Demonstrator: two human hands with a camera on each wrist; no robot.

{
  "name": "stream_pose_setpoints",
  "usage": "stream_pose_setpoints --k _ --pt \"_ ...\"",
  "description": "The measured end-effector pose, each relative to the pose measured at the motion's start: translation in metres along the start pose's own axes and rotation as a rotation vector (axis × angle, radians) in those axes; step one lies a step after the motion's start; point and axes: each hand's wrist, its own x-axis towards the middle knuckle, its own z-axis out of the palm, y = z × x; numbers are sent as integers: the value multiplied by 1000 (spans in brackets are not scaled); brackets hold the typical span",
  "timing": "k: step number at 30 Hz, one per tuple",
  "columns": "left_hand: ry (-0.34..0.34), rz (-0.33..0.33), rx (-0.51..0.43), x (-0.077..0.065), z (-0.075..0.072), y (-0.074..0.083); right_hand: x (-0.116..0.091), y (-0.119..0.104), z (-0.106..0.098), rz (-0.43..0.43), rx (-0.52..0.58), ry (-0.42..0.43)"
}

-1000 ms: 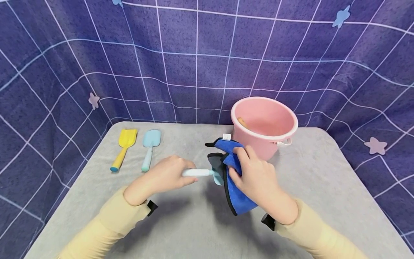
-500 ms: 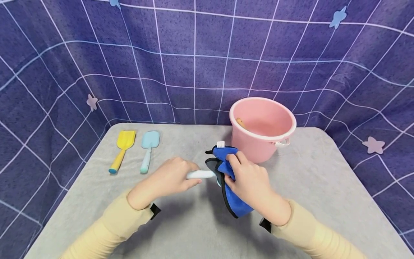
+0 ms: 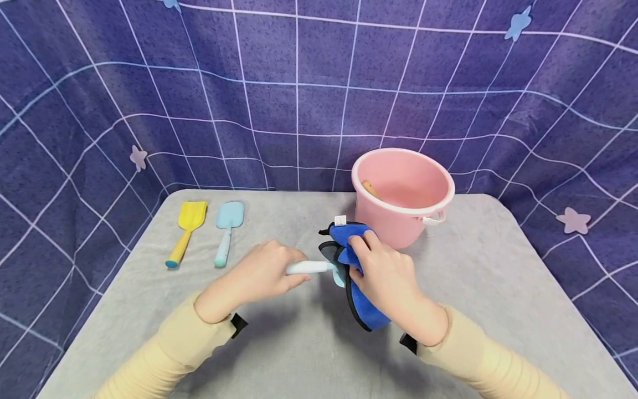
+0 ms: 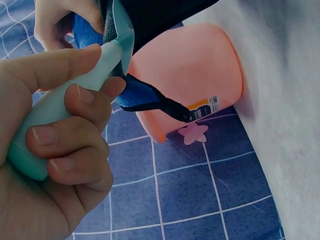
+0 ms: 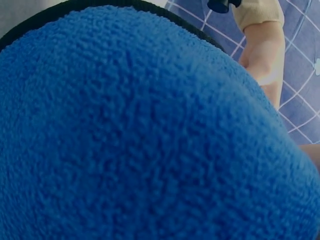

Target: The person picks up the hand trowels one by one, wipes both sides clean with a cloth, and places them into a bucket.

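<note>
Both hands have drawn slightly closer together since a second ago: the left hand (image 3: 271,271) curls its fingers round the handle of a pale spade (image 3: 308,267), while the right hand (image 3: 391,274) grips a blue cloth (image 3: 368,306) against the blade, above the tabletop (image 3: 299,354), near the pink bucket (image 3: 399,228); a yellow shovel (image 3: 190,221) and light-blue shovel (image 3: 230,216) lie at far left

Purple grid-lined curtain (image 3: 269,105) behind grey table (image 3: 289,354)

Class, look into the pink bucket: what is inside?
Inside the pink bucket, the head view shows one end of a tan object. The near side hides its remainder and at least part of the bottom.
</note>
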Motion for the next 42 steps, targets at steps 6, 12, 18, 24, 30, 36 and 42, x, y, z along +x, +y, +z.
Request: stream_pose_setpoints --k 6,12,18,24,30,36,42 --pt "9 0 -16 -3 0 -2 0 6 -2 8 -1 33" --pt "-2 -2 -10 -5 -1 -4 0 12 -4 37 2 6" --pt "9 -8 -14 -7 -1 -8 0 18 -5 53 2 23" --pt "-14 -41 -26 -12 -4 -13 -2 24 -6 77 2 19" --pt "-44 -51 -33 -15 -9 -16 -3 29 -8 97 25 -2" --pt "-54 -54 -34 -16 -13 -16 -4 33 -11 130 38 -21" --pt "-71 -68 -47 -19 -17 -15 -5 39 -12 133 52 -4"
